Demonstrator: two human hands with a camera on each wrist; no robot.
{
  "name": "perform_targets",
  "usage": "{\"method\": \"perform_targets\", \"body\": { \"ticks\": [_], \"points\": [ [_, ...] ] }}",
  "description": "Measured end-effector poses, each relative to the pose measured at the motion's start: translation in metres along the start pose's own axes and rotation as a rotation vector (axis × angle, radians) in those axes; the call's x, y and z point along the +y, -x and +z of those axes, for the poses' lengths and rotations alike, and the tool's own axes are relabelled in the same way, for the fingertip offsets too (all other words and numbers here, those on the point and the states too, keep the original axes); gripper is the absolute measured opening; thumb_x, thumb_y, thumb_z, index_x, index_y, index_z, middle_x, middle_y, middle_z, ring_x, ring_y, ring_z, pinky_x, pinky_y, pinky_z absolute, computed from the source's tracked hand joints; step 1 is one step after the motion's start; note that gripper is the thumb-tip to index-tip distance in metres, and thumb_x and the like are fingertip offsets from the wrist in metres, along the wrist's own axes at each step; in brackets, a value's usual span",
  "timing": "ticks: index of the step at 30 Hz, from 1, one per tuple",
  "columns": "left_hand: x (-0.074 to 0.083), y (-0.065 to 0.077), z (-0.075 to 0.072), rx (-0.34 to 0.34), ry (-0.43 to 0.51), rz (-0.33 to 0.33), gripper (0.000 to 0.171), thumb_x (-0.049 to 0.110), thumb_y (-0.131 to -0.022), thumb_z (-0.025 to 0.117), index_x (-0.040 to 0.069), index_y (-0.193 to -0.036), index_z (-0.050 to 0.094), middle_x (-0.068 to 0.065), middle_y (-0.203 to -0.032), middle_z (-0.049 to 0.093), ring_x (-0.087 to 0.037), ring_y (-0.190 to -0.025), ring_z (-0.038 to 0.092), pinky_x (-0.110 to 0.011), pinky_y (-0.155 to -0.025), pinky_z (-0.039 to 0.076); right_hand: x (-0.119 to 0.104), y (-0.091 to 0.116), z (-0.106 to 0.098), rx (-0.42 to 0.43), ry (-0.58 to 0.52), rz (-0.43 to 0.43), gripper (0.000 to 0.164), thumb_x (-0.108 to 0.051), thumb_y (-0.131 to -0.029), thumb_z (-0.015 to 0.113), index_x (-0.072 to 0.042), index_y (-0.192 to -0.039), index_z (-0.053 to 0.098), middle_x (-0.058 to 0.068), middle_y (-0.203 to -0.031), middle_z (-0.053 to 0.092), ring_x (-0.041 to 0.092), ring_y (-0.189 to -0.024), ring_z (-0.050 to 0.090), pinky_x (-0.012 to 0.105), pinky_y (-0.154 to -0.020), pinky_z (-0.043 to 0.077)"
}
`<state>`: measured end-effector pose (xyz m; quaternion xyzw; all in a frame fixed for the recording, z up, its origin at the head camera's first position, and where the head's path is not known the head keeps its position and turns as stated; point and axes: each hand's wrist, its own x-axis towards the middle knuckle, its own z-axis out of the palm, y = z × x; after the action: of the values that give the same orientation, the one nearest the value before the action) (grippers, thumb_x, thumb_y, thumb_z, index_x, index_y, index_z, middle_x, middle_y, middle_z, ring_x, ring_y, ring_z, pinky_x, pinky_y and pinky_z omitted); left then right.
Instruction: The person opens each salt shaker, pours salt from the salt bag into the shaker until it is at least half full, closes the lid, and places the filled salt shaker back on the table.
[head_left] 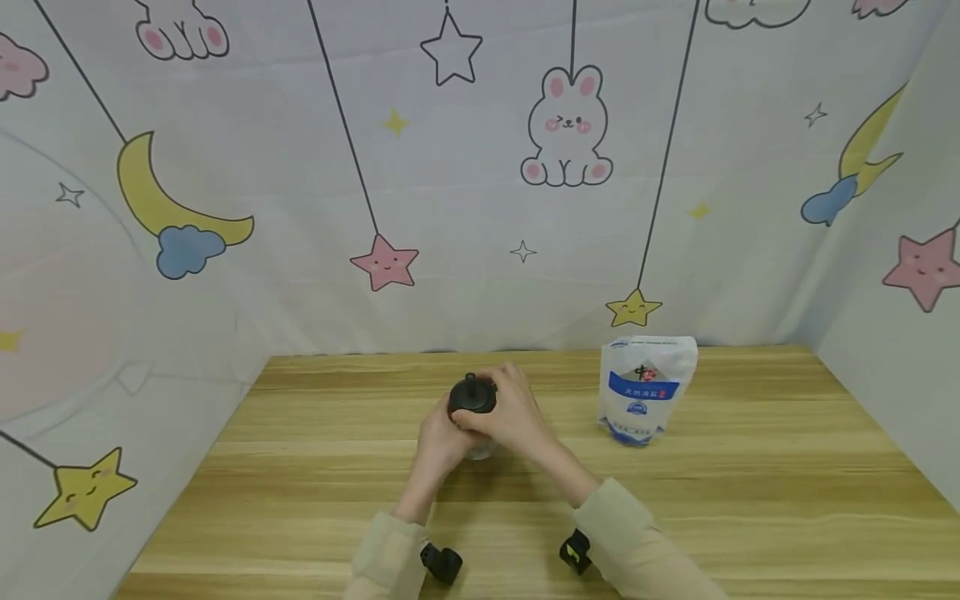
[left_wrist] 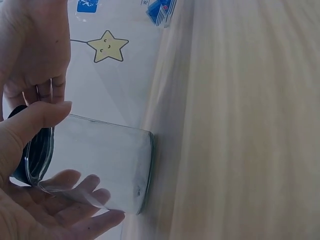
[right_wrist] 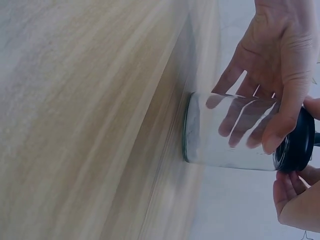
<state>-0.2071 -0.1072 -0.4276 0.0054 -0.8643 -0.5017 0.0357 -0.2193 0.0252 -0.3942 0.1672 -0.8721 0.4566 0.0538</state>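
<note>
A clear glass jar (left_wrist: pixel 107 155) with a black lid (head_left: pixel 472 395) stands upright at the middle of the table; whether its base touches the wood is hard to tell. My left hand (head_left: pixel 441 437) holds the glass body, thumb on one side and fingers round the other, as the right wrist view shows on the jar (right_wrist: pixel 232 132). Thumb and fingers of my right hand (head_left: pixel 513 414) grip the lid's rim from the right. A small black knob or spout rises from the lid's top. Through the glass no contents are visible.
A white and blue pouch (head_left: pixel 645 390) with printed characters stands upright to the right of the jar. Behind the wooden table (head_left: pixel 750 483) hangs a white curtain (head_left: pixel 480 208) with cartoon prints. Small black devices (head_left: pixel 442 563) sit at both wrists.
</note>
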Motion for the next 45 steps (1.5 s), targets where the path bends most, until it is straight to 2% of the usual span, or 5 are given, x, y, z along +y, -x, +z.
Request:
{"method": "perform_targets", "body": {
  "ticks": [16, 27, 35, 39, 45],
  "points": [
    [-0.0018, 0.0022, -0.0038, -0.057, 0.095, -0.022, 0.065, 0.018, -0.074, 0.080, 0.004, -0.131, 0.051, -0.019, -0.131, 0.059, -0.041, -0.124, 0.052, -0.058, -0.099, 0.045, 0.0027, 0.0007, -0.0019, -0.018, -0.065, -0.039, 0.075, -0.027, -0.077, 0.081, -0.013, -0.141, 0.043, 0.011, -0.126, 0.057, 0.028, -0.116, 0.051, 0.050, -0.098, 0.045],
    [-0.0025, 0.0003, -0.0038, -0.067, 0.107, -0.022, 0.065, 0.016, -0.074, 0.079, 0.003, -0.131, 0.051, -0.020, -0.131, 0.059, -0.042, -0.124, 0.052, -0.059, -0.099, 0.045, 0.0036, 0.0016, -0.0032, -0.017, -0.055, -0.053, 0.078, -0.028, -0.077, 0.081, -0.016, -0.143, 0.041, 0.013, -0.128, 0.058, 0.029, -0.118, 0.052, 0.053, -0.098, 0.044],
    [-0.0028, 0.0004, -0.0036, -0.044, 0.113, -0.036, 0.066, 0.013, -0.073, 0.081, 0.002, -0.131, 0.051, -0.020, -0.127, 0.061, -0.039, -0.117, 0.057, -0.052, -0.095, 0.049, 0.0004, 0.0037, 0.0007, 0.006, -0.014, -0.007, 0.075, -0.041, -0.072, 0.083, -0.007, -0.131, 0.051, 0.011, -0.126, 0.054, 0.029, -0.117, 0.052, 0.050, -0.098, 0.046],
    [-0.0021, -0.0001, -0.0030, -0.050, 0.110, -0.027, 0.065, 0.013, -0.073, 0.080, 0.003, -0.131, 0.051, -0.019, -0.126, 0.062, -0.038, -0.117, 0.058, -0.052, -0.095, 0.050, -0.0010, 0.0042, 0.0017, 0.011, -0.021, 0.012, 0.070, -0.039, -0.073, 0.083, -0.008, -0.129, 0.053, 0.010, -0.124, 0.054, 0.029, -0.115, 0.052, 0.049, -0.098, 0.046],
    [-0.0016, 0.0000, -0.0028, -0.050, 0.101, -0.017, 0.065, 0.011, -0.072, 0.079, 0.002, -0.131, 0.052, -0.019, -0.125, 0.063, -0.038, -0.116, 0.058, -0.051, -0.094, 0.050, 0.0006, 0.0041, 0.0022, 0.013, -0.009, -0.013, 0.065, -0.036, -0.075, 0.082, -0.008, -0.128, 0.054, 0.010, -0.124, 0.054, 0.029, -0.116, 0.053, 0.048, -0.099, 0.047]
  ]
}}
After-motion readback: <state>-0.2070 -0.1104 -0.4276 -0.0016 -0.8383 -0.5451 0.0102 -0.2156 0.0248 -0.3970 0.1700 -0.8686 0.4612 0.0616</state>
